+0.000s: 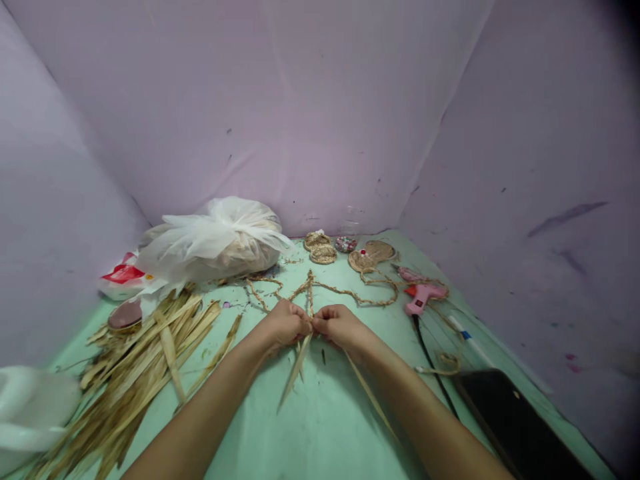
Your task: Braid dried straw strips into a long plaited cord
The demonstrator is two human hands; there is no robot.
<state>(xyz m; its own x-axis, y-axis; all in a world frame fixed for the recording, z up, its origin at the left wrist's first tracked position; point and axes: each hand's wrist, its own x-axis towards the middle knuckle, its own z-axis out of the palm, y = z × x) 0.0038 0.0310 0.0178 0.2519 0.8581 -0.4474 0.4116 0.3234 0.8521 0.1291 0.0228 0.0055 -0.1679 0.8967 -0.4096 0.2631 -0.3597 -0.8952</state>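
Note:
My left hand (291, 324) and my right hand (340, 325) meet at the middle of the table, fingertips pinched close together. Between them is the near end of a braided fibre cord (311, 293), which runs away from me and joins more braid lying to both sides. Loose flat strands hang toward me from the pinch: a pale dried-leaf strip (295, 373) below my left hand and a thin strip (373, 400) passing under my right wrist. The fingers hide the exact crossing of the strands.
Dried leaf strips (145, 373) are heaped at left, near a white plastic bag (220, 237). Coiled braid pieces (323, 253) and a bead container (346, 244) stand at the back. To the right are a pink glue gun (425, 297) with its cord and a dark phone (515, 420).

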